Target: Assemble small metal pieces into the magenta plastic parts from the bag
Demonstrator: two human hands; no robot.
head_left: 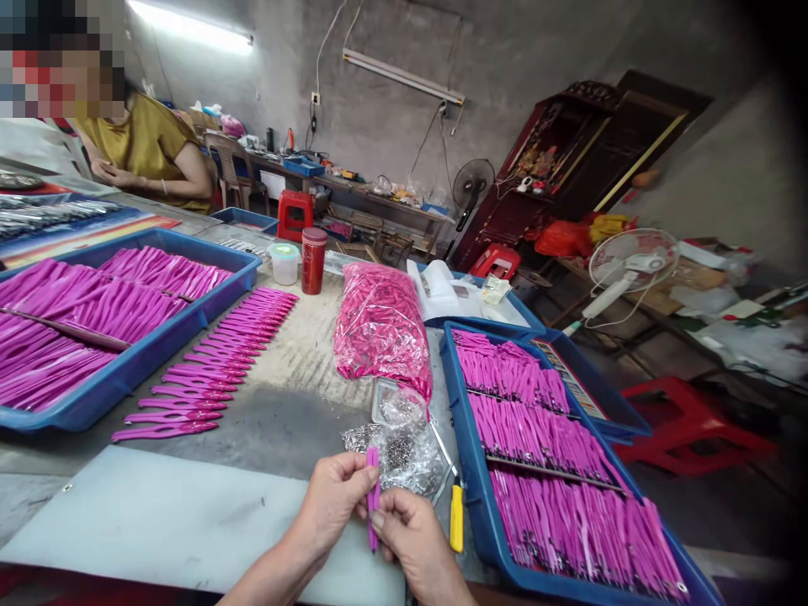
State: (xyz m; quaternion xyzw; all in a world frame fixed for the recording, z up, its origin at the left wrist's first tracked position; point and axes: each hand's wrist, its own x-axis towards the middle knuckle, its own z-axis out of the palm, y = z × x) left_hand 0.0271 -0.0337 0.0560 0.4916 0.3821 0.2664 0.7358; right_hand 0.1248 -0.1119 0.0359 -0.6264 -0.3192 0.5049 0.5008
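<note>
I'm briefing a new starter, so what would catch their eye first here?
Magenta everywhere: the left blue plastic tray and the right blue plastic tray are packed with slim magenta plastic pieces, and a clear bag of pink parts lies mid-table. At bottom centre the left hand and right hand pinch one upright magenta plastic strip between them.

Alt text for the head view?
The left hand and right hand pinch one pink piece above the table. A blue left tray and blue right tray hold more; a bag of metal parts lies ahead.
</note>
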